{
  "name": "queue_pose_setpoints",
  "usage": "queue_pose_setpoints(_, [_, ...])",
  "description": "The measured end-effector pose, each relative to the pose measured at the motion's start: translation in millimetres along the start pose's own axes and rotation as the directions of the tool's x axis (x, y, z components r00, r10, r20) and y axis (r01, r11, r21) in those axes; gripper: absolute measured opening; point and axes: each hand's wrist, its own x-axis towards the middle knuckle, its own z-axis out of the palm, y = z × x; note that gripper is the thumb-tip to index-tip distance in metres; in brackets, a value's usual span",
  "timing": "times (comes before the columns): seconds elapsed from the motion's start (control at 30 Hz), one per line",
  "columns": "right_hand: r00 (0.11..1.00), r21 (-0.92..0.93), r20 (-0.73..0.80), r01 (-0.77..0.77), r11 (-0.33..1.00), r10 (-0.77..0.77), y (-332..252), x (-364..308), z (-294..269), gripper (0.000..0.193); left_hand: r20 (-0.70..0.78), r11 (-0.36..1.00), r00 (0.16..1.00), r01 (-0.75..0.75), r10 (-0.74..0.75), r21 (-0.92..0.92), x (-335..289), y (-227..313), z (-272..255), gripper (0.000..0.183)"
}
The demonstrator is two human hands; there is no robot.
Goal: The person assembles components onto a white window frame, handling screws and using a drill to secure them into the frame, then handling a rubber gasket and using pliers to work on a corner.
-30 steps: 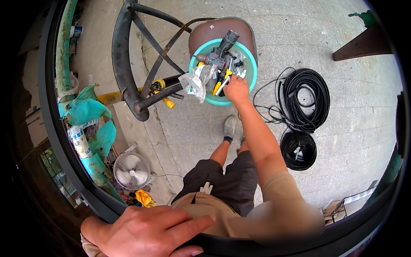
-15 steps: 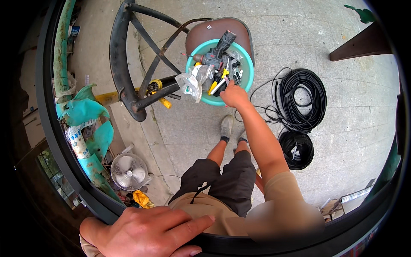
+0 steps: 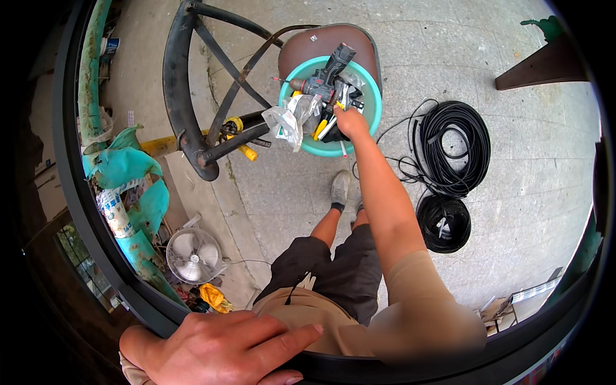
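A turquoise basin [image 3: 374,106] sits on a brown chair seat [image 3: 301,45]. Inside are a grey-black cordless drill [image 3: 321,83], clear plastic bags [image 3: 289,122], a yellow-handled tool [image 3: 321,128] and several small parts. My right hand [image 3: 351,122] reaches into it with fingers closed at a small yellow piece [image 3: 340,105]; what they grip is partly hidden. A thin white stick with a reddish end [image 3: 344,149] shows below that hand, at the rim. My left hand [image 3: 218,346] lies on a black frame [image 3: 346,367], fingers stretched out and apart, holding nothing visible.
The chair's dark curved frame [image 3: 176,83] stands left of the basin. Coiled black cable [image 3: 420,147] and a black bucket [image 3: 467,224] are on the paving at right. A fan [image 3: 194,255] and torn turquoise sheeting [image 3: 151,208] are at left.
My right hand has moved slightly up and left, deeper into the basin, its fingers now at the yellow piece. The white stick now shows below it. My left hand stays in place.
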Motion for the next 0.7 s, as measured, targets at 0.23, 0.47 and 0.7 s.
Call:
queue_pose_setpoints(0.23, [0.987,-0.099,-0.104,0.111,0.989,-0.121,-3.7,-1.3,21.0,0.088,-0.005,1.000,1.000,0.011,-0.011,-0.012,0.7,-0.9,-0.6,0.046])
queue_pose_setpoints(0.47, [0.933,-0.123,-0.253,0.232,0.965,-0.256,12.0,-7.3,30.4,0.083,-0.010,1.000,1.000,-0.008,0.008,-0.012,2.0,0.6,1.6,0.046])
queue_pose_setpoints(0.7, [0.977,-0.212,-0.046,0.193,0.958,-0.207,-6.7,-46.2,5.9,0.075,0.003,1.000,1.000,-0.006,0.006,-0.012,3.7,-1.1,0.4,0.046])
